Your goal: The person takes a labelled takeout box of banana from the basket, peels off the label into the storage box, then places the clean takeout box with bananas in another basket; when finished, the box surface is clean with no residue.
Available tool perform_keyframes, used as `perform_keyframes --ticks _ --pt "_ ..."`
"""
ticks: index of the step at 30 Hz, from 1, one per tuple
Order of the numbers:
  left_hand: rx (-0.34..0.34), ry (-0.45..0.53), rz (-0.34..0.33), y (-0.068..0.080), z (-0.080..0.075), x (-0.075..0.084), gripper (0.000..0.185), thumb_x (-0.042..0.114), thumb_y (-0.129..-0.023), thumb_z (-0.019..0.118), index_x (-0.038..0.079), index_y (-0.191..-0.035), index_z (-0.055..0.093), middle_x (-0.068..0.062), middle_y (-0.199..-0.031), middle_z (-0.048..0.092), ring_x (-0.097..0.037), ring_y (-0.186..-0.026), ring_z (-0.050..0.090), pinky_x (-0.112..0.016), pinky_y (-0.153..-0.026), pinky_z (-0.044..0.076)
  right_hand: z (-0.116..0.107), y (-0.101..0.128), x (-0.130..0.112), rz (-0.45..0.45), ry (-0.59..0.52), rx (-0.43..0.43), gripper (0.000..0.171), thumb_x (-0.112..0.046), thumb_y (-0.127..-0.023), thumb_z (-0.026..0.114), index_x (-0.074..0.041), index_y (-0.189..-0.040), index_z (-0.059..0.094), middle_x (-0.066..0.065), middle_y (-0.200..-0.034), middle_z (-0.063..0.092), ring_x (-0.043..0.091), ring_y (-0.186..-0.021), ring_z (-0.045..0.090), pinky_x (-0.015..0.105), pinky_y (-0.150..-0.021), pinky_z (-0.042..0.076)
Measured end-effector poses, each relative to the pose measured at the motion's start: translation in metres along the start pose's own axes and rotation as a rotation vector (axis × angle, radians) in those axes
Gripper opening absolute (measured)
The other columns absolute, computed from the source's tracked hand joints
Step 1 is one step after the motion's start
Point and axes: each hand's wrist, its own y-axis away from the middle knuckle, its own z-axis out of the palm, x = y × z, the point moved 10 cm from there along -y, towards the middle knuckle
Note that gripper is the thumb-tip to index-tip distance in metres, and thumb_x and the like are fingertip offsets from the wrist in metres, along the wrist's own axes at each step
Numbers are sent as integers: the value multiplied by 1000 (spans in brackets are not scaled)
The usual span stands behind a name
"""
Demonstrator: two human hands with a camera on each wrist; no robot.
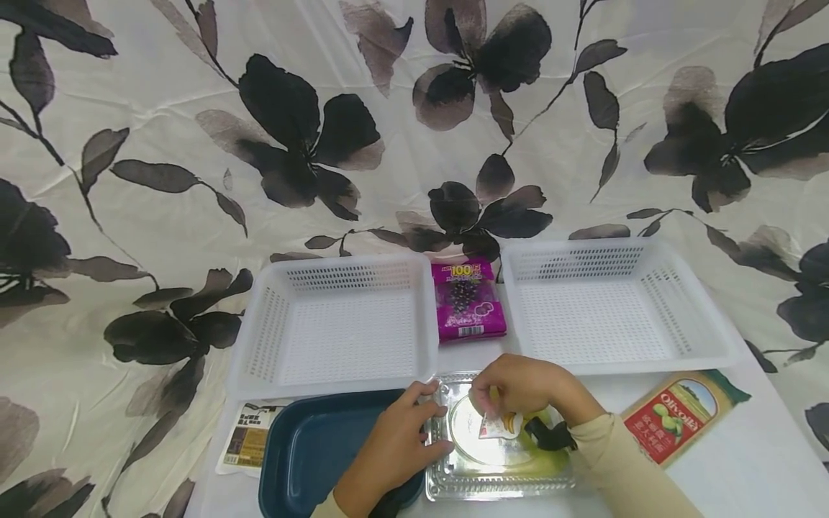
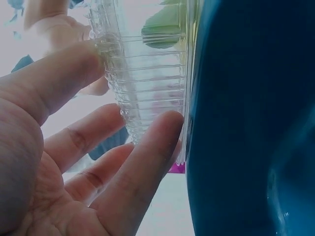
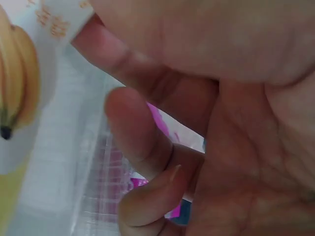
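A clear plastic clamshell container [image 1: 499, 475] lies at the table's near edge. My left hand [image 1: 435, 421] grips its left rim, thumb on top and fingers along the side; in the left wrist view the thumb and fingers [image 2: 162, 132] bracket the ribbed clear wall [image 2: 147, 83]. Over the container, my right hand [image 1: 484, 409] pinches a small white packet with a banana picture [image 1: 499, 426]. In the right wrist view that packet [image 3: 22, 98] shows at the left, beside the curled fingers [image 3: 133, 128].
A dark teal tray [image 1: 304, 446] touches the container's left side, with a brown-and-white packet [image 1: 246, 439] beyond it. Two white perforated baskets [image 1: 259, 345] [image 1: 706, 324] stand behind, a purple grape candy pack [image 1: 468, 302] between them. A red and green box [image 1: 680, 417] lies at the right.
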Motion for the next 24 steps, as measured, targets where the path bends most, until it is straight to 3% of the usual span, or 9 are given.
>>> perform_keyframes --ticks 6,13,19,24 --pt "-8 5 -11 0 1 1 38 27 -84 86 10 -115 73 -7 -147 53 2 -68 60 -15 -63 52 4 -2 1 26 0 -42 23 -2 -81 80 -19 -90 69 -13 -75 67 -2 -69 55 19 -68 50" --pt "13 -13 12 0 -1 5 36 28 -83 86 11 -112 73 -7 -147 54 2 -67 58 -14 -63 51 3 -2 7 113 50 -14 17 -14 -81 84 -24 -76 70 -17 -73 61 0 -71 53 21 -67 49" --pt "-1 -42 -2 -1 0 4 39 29 -82 87 11 -113 73 -7 -147 54 0 -73 59 -16 -65 51 2 0 3 40 59 0 15 -16 -83 82 -23 -77 69 -17 -81 63 -1 -73 53 20 -70 49" --pt "-1 -52 -8 -1 -1 4 39 30 -81 88 11 -112 74 -7 -146 55 0 -76 59 -18 -65 52 -1 3 2 -17 -7 -5 15 -11 -84 79 -21 -80 69 -16 -82 63 -2 -68 50 19 -64 48"
